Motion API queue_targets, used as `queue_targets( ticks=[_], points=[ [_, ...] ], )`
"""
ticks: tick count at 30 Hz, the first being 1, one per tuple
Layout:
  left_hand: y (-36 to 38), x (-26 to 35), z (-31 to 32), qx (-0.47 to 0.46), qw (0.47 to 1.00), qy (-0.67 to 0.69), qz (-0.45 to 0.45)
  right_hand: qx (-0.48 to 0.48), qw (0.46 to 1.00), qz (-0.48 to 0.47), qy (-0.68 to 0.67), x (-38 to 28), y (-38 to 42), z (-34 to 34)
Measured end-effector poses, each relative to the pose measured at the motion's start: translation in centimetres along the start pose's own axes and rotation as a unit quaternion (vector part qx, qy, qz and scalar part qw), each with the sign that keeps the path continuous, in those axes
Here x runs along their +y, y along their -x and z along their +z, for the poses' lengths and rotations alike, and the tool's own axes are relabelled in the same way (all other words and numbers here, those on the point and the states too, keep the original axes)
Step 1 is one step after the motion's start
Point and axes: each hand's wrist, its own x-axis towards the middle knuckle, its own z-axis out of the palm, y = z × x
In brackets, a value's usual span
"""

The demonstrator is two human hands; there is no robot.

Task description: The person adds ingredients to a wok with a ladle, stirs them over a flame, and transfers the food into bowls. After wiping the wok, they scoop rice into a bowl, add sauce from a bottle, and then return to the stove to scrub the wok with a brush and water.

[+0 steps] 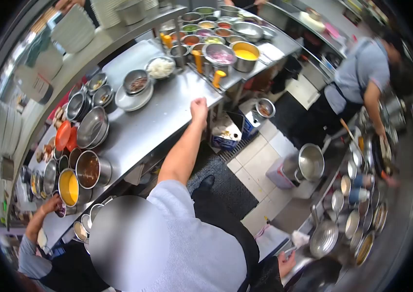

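Observation:
My left hand (199,109) reaches out on a straight arm near the corner of the steel counter (167,107). Its fingers are closed, and whatever may be inside them is hidden. On that counter, a bowl of white strips (160,67) and a small steel bowl of brown pieces (136,82), set on white plates (134,99), are the closest food. Low in the view, my right hand (286,263) has its fingers closed around a slim metal handle (290,251), whose far end I cannot make out. A dark pan (316,275) and a shiny steel pan (324,238) are beside it.
One co-worker's hand (53,202) reaches to a pot of yellow liquid (69,187). Another co-worker (357,73) bends over the stove side at right. Several ingredient bowls (220,54) crowd the back table. A large pot (310,163) stands by the aisle, with a floor mat (238,185) below.

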Motion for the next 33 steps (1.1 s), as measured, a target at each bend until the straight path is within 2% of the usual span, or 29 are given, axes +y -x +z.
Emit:
queue_targets(
  ticks=[1,2,3,5,6,8,12,13,14,15,16,17,18,19,20,21,22,23,24,25,27,29,30,31,33],
  points=[
    [-3.4,2.0,-1.9,-0.017,0.999,0.04,0.019,-0.027,0.999,-0.013,0.017,-1.9,-1.3,1.2],
    [-7.0,3.2,-3.3,0.018,0.996,0.091,0.007,-0.056,0.998,-0.031,0.006,-4.8,-2.3,2.4],
    [-10.4,4.0,-4.4,0.075,0.989,0.13,-0.01,-0.099,0.989,-0.104,0.016,-5.3,-3.8,4.1],
    [-16.0,5.1,-6.3,0.171,0.973,0.143,-0.061,-0.175,0.969,-0.168,-0.044,-10.0,-5.0,6.3],
    [-17.3,5.6,-7.1,0.183,0.97,0.146,-0.062,-0.182,0.967,-0.176,-0.039,-11.4,-5.7,7.1],
    [-19.2,7.1,-8.2,0.196,0.958,0.165,-0.13,-0.257,0.955,-0.133,-0.071,-13.6,-6.9,8.3],
    [-21.7,6.7,-8.9,0.2,0.947,0.214,-0.134,-0.262,0.959,-0.105,-0.029,-16.0,-8.8,9.4],
    [-22.9,5.5,-9.0,0.207,0.946,0.233,-0.094,-0.256,0.962,-0.093,-0.034,-16.0,-9.6,10.3],
    [-24.2,3.6,-8.9,0.205,0.945,0.249,-0.061,-0.236,0.951,-0.201,0.004,-15.7,-10.3,11.3],
    [-25.4,2.7,-10.2,0.093,0.953,0.287,0.031,-0.205,0.933,-0.293,0.049,-15.6,-9.6,11.1],
    [-26.9,1.2,-11.2,0.04,0.948,0.315,0.025,-0.23,0.937,-0.26,0.032,-19.5,-8.3,10.3],
    [-27.9,-0.8,-11.8,0.015,0.957,0.29,-0.019,-0.243,0.946,-0.216,0.015,-23.6,-8.1,9.5],
    [-26.6,-1.6,-13.0,0.005,0.964,0.248,-0.093,-0.251,0.947,-0.198,0.017,-24.0,-8.2,9.3],
    [-25.8,-2.5,-13.9,-0.01,0.965,0.209,-0.156,-0.269,0.956,-0.119,0.01,-26.1,-7.6,8.2],
    [-24.7,-3.1,-14.8,-0.012,0.962,0.174,-0.209,-0.242,0.96,-0.143,0.009,-24.5,-7.9,8.8],
    [-27.6,-5.7,-17.4,-0.034,0.976,0.172,-0.131,-0.249,0.962,-0.112,0.006,-24.7,-7.8,8.4],
    [-20.2,-1.0,-16.4,-0.089,0.96,-0.253,-0.077,-0.228,0.966,-0.123,-0.014,-23.4,-8.5,8.8],
    [-12.4,3.0,-12.2,0.013,0.993,-0.037,-0.108,-0.226,0.97,-0.092,-0.015,-23.0,-9.0,8.5],
    [-12.2,-0.9,-14.6,-0.013,0.995,-0.044,-0.088,-0.205,0.975,-0.081,-0.01,-22.2,-9.7,8.5],
    [-9.7,-0.7,-14.9,-0.082,0.984,-0.081,-0.137,-0.19,0.98,-0.062,-0.016,-21.4,-10.5,8.5],
    [-1.3,2.1,-10.9,-0.113,0.972,-0.054,-0.197,-0.118,0.991,-0.064,0.001,-19.7,-12.4,8.7],
    [2.8,1.9,-8.0,-0.176,0.946,-0.057,-0.267,0.016,0.997,-0.053,-0.054,-16.7,-14.9,9.6],
    [4.4,1.6,-6.2,-0.218,0.929,-0.054,-0.293,0.044,0.977,0.086,-0.189,-16.2,-16.6,9.4],
    [5.9,1.3,-4.1,-0.259,0.91,-0.053,-0.319,0.072,0.919,0.219,-0.319,-15.7,-18.3,9.3],
    [9.8,1.9,1.9,-0.339,0.884,-0.006,-0.322,0.192,0.797,0.329,-0.468,-11.9,-21.7,9.2]
  ],
)
